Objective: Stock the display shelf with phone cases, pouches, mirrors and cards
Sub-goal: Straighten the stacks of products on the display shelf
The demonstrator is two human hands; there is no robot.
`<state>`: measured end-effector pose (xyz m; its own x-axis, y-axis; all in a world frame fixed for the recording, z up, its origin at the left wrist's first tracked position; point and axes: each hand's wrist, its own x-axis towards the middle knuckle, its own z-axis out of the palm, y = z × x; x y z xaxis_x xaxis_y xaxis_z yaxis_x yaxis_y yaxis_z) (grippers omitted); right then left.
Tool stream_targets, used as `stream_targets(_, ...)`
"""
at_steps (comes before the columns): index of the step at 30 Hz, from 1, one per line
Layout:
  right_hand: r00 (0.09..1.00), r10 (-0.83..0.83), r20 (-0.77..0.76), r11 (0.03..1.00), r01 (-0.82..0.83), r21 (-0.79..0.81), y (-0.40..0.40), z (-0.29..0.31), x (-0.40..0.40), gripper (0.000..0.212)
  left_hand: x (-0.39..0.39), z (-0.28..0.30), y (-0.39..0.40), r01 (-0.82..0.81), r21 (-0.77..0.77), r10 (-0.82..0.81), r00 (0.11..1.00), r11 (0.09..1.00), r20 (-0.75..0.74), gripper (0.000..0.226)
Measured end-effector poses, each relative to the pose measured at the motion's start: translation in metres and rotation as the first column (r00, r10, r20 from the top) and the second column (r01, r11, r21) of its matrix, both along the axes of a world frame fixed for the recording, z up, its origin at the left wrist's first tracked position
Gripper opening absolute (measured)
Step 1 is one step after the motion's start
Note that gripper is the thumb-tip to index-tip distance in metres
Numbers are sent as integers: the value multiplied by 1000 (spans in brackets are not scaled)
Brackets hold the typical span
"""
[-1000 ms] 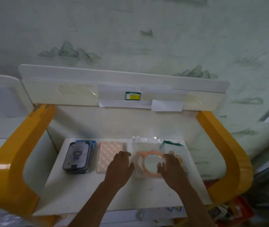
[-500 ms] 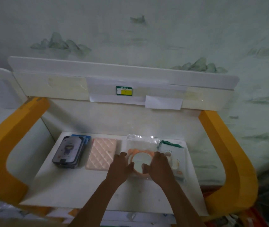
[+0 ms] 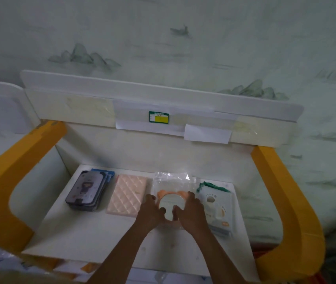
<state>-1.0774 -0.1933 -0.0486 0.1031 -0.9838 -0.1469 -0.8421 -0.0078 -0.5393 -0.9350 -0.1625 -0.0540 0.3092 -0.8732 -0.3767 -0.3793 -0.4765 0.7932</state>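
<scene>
While a white shelf [image 3: 93, 232] carries phone cases [image 3: 85, 190], a pink pouch [image 3: 127, 195] and cards [image 3: 217, 208], the left hand [image 3: 149, 212] and right hand [image 3: 190, 213] curl round a bagged mirror [image 3: 170, 203] lying between pouch and cards; likely light, stiff, breakable, its wrap slippery, best held by the rim.

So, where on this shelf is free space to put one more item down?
The front strip of the shelf, nearer than the phone cases and pink pouch, is bare. The back row is crowded: cases, pouch, bagged mirror under the left hand and right hand, then cards.
</scene>
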Motion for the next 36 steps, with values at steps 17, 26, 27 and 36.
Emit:
stream_targets(17, 906, -259, 336, 936, 150, 317, -14, 11, -5, 64, 4, -5, 1, -51, 39, 52, 998, 998, -20, 61)
stream_targets(26, 863, -321, 391, 909, 164, 383, -13, 5, -1, 55, 6, -5, 2, -126, 29, 129, 983, 992, -131, 65)
stream_targets(27, 859, -322, 397, 909, 163, 385, -16, 2, -3, 60, 5, -4, 3, -134, 24, 136, 982, 991, -128, 64)
stream_targets(36, 848, -145, 510, 984, 68, 167, -5, 20, -15, 38, 8, -5, -8, -143, -129, 113, 971, 981, -211, 34)
